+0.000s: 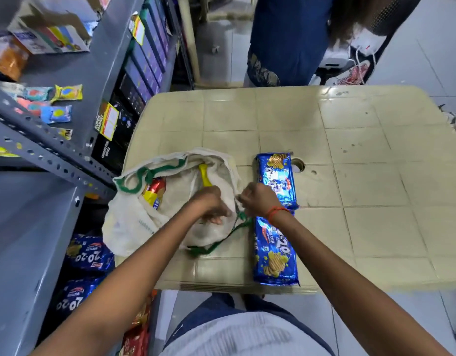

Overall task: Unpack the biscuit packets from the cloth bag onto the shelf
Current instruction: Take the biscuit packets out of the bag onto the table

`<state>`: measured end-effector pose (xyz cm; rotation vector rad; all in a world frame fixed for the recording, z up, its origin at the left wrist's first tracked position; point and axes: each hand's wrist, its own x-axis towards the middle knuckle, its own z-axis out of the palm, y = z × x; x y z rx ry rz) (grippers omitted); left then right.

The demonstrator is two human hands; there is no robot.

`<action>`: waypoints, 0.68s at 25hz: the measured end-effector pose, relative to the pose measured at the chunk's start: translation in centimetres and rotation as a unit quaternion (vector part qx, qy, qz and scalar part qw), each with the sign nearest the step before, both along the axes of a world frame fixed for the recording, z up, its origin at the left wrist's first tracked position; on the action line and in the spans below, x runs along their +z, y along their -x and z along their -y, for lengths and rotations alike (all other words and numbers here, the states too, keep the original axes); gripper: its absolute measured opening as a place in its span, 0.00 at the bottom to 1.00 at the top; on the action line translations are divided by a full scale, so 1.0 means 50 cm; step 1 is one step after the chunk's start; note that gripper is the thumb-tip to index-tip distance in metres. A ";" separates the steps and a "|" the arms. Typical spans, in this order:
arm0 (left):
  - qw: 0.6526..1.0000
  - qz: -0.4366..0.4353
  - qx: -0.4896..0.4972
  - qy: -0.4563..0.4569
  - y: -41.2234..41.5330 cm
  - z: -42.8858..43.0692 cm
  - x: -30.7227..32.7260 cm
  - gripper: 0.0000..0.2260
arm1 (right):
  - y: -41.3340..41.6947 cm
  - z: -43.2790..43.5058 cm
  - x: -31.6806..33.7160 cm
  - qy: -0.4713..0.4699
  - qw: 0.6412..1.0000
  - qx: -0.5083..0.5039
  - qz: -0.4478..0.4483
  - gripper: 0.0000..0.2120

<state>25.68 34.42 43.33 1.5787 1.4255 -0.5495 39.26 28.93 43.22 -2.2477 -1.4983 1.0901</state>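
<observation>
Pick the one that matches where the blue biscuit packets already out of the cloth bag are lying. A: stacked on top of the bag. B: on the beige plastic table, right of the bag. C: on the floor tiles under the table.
B: two blue biscuit packets lie end to end on the beige plastic table, right of the white cloth bag.

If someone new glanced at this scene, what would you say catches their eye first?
Most likely the two bright blue 20-20 biscuit packets lying end to end on the beige table. Just left of them, both hands work the white cloth bag: the left hand reaches into its mouth, the right hand pinches its rim. A red-and-yellow packet peeks out inside.
</observation>
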 end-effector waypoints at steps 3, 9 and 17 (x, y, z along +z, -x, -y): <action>0.992 -0.025 0.038 -0.117 0.079 -0.051 -0.005 0.09 | 0.099 -0.048 0.003 -0.012 0.984 -0.004 -0.178 0.11; 0.986 0.089 0.130 -0.062 0.090 -0.050 -0.074 0.14 | 0.149 -0.061 -0.053 -0.035 0.999 -0.007 -0.006 0.23; 0.911 0.242 0.331 -0.035 0.071 -0.044 -0.102 0.23 | 0.052 -0.060 -0.109 0.088 0.992 -0.053 -0.066 0.21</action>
